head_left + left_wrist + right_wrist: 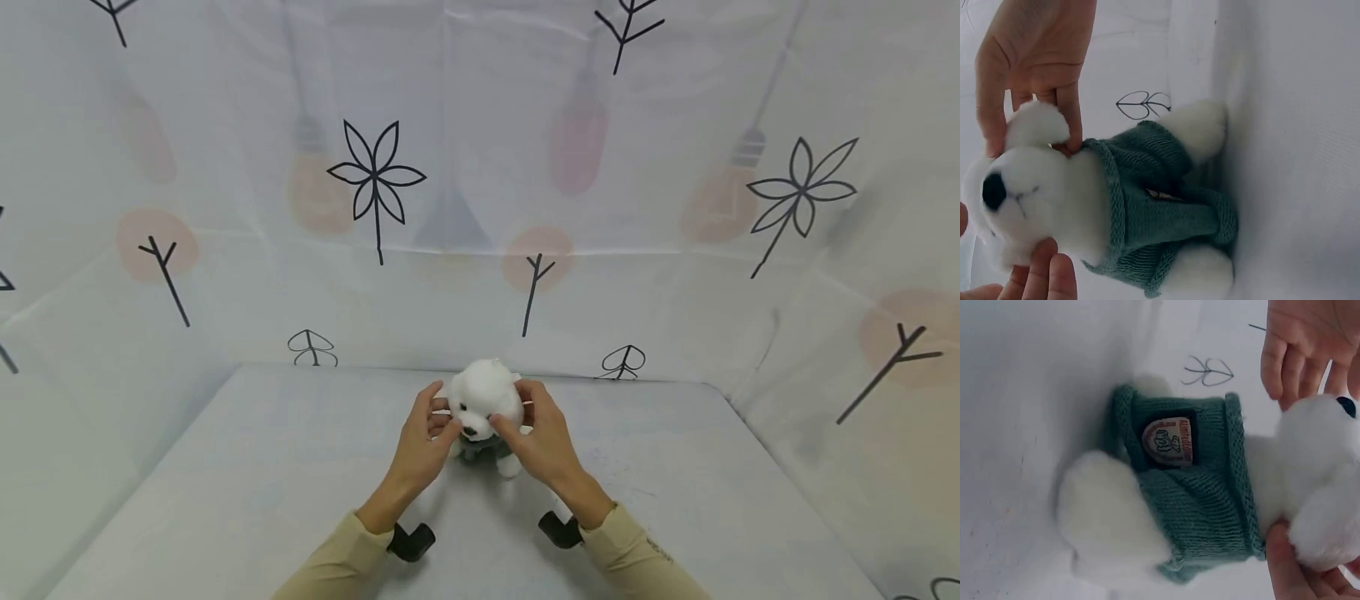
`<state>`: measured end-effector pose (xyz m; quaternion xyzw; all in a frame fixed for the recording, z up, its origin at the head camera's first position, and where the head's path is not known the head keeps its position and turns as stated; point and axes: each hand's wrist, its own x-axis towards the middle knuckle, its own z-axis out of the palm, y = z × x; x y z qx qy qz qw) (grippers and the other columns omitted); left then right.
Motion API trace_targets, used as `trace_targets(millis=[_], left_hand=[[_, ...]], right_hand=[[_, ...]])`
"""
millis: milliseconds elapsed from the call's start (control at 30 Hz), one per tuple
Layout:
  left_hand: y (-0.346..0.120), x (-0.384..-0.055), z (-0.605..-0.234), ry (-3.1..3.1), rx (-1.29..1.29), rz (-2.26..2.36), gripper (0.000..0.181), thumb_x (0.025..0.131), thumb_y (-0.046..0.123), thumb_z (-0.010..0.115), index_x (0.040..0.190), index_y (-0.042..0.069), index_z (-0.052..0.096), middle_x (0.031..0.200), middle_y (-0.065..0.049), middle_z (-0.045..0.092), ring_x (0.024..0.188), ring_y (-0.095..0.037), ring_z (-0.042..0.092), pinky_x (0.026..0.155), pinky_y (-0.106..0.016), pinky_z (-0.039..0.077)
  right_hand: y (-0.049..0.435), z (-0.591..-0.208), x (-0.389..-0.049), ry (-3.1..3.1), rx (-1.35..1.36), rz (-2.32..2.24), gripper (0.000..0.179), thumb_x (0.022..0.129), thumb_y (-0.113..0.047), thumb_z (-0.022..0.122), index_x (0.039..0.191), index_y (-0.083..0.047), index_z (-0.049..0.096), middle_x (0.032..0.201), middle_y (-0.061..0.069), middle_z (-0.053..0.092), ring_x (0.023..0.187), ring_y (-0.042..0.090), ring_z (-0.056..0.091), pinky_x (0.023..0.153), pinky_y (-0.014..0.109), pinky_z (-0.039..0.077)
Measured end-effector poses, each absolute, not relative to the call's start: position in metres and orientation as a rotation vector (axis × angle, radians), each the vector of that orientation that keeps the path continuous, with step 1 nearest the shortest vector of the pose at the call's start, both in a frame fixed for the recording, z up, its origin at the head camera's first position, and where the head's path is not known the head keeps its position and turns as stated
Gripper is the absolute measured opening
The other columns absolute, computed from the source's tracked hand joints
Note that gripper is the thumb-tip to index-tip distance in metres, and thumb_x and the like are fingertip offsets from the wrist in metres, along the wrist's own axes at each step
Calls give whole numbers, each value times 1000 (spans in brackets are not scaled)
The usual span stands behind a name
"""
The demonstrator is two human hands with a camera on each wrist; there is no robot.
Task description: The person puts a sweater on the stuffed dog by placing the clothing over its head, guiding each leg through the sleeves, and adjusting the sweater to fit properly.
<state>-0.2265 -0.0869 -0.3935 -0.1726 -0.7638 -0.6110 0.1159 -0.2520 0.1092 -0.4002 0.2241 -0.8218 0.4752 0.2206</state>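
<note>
A white stuffed animal [486, 398] with a dark nose [994, 191] sits upright on the white surface, facing me. It wears a green knitted sweater [1166, 215] with a sewn-on patch [1169, 441]. My left hand [427, 439] holds one side of its head, thumb at the cheek beside the nose. On the other side my right hand [546, 435] grips the head, its thumb lying on the face near an eye. In the left wrist view, the right hand's thumb and fingers close around a floppy ear [1037, 124].
A white tabletop [300, 467] spreads around the toy. Behind it and to both sides hangs a pale cloth [465, 308] printed with black flowers and twigs. Black devices [412, 542] are on both wrists, by the beige sleeves [333, 558].
</note>
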Motion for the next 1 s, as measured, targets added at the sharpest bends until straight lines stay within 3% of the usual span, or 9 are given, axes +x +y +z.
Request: trace_targets(millis=[133,300,467,667,933,1000], left_hand=[[-85,-234,-407,-2250,-551,-1696,54,94,5,56,143,2,35,111,-12,57,94,-22,61,81,-38,50],[-83,-233,-409,-2241,-562,-1558,50,91,4,60,138,4,41,101,-6,58,91,-18,59,80,-32,52],[-83,-237,-412,-2212,-523,-1512,55,86,1,65,136,2,43,103,-7,56,90,-17,58,75,-28,53],[-85,-240,-414,-2188,-489,-1493,57,84,-1,67,136,2,44,102,-7,55,90,-18,58,73,-27,54],[-84,-241,-415,-2170,-538,-1442,55,85,-1,66,135,0,44,102,-8,55,89,-18,58,71,-28,54],[-83,-241,-415,-2160,-550,-1424,54,84,-2,66,134,-1,45,101,-9,55,88,-19,58,70,-28,54]], right_hand=[[116,-403,-257,-2292,674,1309,47,93,-20,62,137,-11,46,128,6,54,104,17,61,84,36,52],[119,-406,-260,-2335,698,1316,50,96,-24,58,142,-16,42,136,6,51,117,19,55,92,40,49],[118,-405,-259,-2349,714,1320,57,91,-29,66,142,-20,43,134,4,53,112,19,58,88,41,50],[116,-405,-259,-2374,758,1351,67,86,-21,73,144,-20,39,137,3,49,111,18,58,87,36,51],[113,-380,-237,-2373,791,1331,69,83,-6,74,142,0,39,136,18,49,110,31,59,86,42,51],[114,-383,-239,-2386,791,1329,70,83,-8,74,143,-2,38,136,17,49,111,30,58,87,42,51]])
